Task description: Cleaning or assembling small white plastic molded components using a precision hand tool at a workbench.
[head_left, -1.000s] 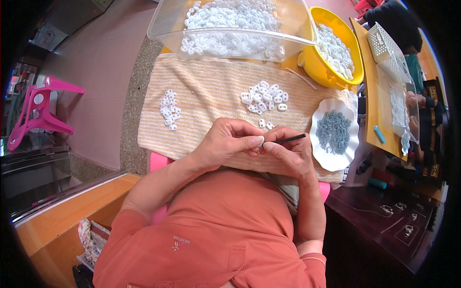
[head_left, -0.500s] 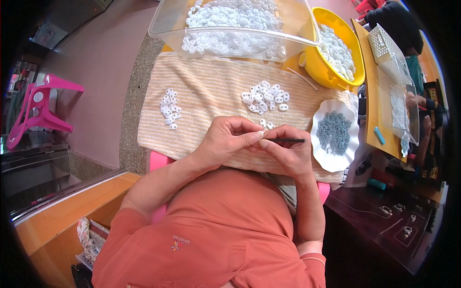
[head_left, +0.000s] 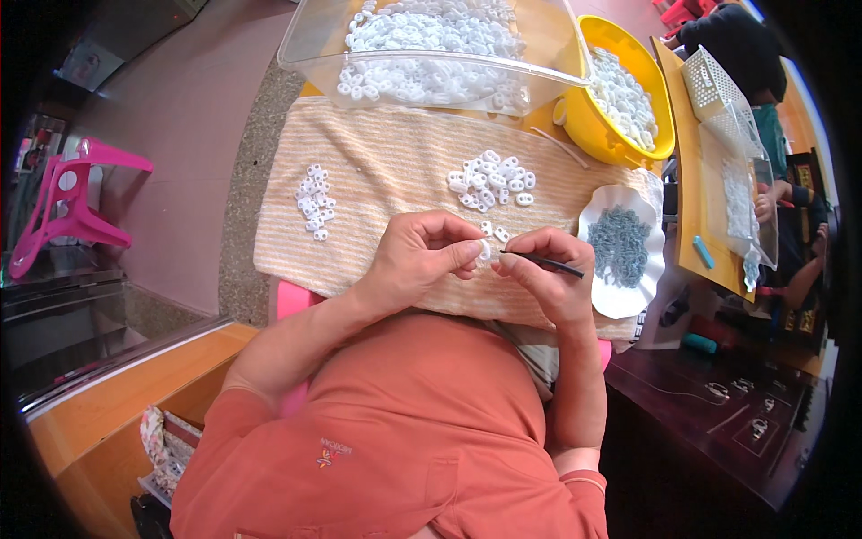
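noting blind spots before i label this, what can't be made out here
White piece: head view, partly hidden by the left hand.
Black stick: head view, tip by the right hand too small.
Clear box: head view, far end cut off by the top edge.
Grey parts: head view, too small and heaped to count.

The left grip (head_left: 426, 254) pinches a white piece (head_left: 486, 251); the right grip (head_left: 548, 284) holds a black stick (head_left: 568, 269) just beside it. A white dish (head_left: 620, 304) stands right, on striped cloth (head_left: 382, 171).
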Motion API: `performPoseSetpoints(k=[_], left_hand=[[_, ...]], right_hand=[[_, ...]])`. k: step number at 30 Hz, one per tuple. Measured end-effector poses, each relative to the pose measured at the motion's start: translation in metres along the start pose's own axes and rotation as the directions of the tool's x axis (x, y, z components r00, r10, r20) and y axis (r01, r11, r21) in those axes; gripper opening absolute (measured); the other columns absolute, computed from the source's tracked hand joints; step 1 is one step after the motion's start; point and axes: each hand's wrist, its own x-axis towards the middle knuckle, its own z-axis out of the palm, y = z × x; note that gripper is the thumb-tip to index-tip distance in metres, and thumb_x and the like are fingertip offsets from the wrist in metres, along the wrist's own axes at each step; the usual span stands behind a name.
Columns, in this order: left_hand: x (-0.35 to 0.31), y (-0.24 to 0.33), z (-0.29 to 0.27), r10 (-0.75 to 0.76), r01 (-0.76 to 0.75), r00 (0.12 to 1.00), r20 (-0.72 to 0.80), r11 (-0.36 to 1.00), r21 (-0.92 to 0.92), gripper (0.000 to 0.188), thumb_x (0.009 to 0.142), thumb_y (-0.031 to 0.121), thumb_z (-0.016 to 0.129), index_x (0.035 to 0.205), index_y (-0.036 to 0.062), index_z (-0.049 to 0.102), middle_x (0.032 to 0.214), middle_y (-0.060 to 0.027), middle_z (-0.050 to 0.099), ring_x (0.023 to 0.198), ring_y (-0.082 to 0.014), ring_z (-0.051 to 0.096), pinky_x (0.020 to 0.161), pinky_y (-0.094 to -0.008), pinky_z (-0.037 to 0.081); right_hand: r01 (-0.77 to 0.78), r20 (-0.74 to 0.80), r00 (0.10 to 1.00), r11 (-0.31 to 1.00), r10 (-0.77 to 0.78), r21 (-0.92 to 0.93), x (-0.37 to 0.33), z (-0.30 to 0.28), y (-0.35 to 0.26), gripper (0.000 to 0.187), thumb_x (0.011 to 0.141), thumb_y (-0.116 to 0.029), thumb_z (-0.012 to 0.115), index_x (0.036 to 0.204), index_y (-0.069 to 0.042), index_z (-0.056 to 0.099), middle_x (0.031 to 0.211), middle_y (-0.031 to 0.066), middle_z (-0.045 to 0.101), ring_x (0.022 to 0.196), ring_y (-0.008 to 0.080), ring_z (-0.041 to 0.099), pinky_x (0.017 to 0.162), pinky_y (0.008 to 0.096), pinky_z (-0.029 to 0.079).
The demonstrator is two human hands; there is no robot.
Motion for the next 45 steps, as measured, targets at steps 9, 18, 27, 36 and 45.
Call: performPoseSetpoints(k=[9,18,27,36,45], left_hand=[[-0.004,0.004,0.0,0.137,-0.143,0.989,0.049,0.855,0.499,0.012,0.082,0.008,0.068,0.09,-0.0015,0.068,0.079,-0.008,0.067,0.067,-0.0112,0.063,0.06,-0.0251,0.05],[-0.005,0.003,0.006,0.205,-0.215,0.976,0.073,0.873,0.438,0.017,0.083,0.007,0.067,0.097,-0.0013,0.067,0.084,-0.0094,0.067,0.075,-0.0125,0.064,0.065,-0.0245,0.051],[-0.009,0.003,0.008,0.053,-0.06,0.993,0.105,0.996,0.073,0.012,0.086,0.002,0.063,0.097,-0.0027,0.064,0.087,-0.0058,0.067,0.082,-0.0097,0.064,0.07,-0.0225,0.051],[-0.01,-0.005,0.007,0.087,-0.087,0.994,0.065,0.996,-0.003,0.01,0.086,0.003,0.064,0.095,-0.0012,0.064,0.081,-0.002,0.064,0.072,-0.0062,0.058,0.066,-0.0206,0.049],[-0.004,-0.001,0.002,0.094,-0.094,0.995,0.033,0.996,0.005,0.014,0.086,0.005,0.063,0.098,-0.0019,0.063,0.084,-0.0023,0.064,0.071,-0.0055,0.058,0.065,-0.0206,0.05]], right_hand=[[-0.027,-0.024,0.999,0.998,0.028,0.063,-0.002,0.001,0.0,0.008,0.079,0.005,0.066,0.085,0.006,0.06,0.079,0.0108,0.066,0.071,0.0165,0.067,0.067,0.0261,0.055],[-0.045,-0.019,0.999,0.995,0.046,0.085,-0.002,0.005,-0.003,0.008,0.08,0.004,0.065,0.085,0.006,0.059,0.079,0.0125,0.066,0.07,0.0168,0.067,0.065,0.0261,0.055],[-0.105,0.027,0.994,0.917,0.102,0.385,-0.006,0.013,-0.006,0.01,0.08,0.004,0.067,0.085,0.006,0.059,0.08,0.0149,0.066,0.069,0.0184,0.066,0.065,0.0284,0.056],[0.0,-0.083,0.997,0.994,0.009,0.106,-0.003,-0.001,-0.009,0.01,0.086,-0.005,0.065,0.083,0.004,0.063,0.068,0.008,0.064,0.063,0.0116,0.062,0.058,0.0232,0.051],[-0.177,-0.351,0.932,0.72,-0.097,-0.671,0.031,-0.053,-0.026,0.037,0.084,-0.029,0.066,0.068,0.005,0.061,0.054,0.017,0.056,0.048,0.0212,0.055,0.049,0.0355,0.042]])
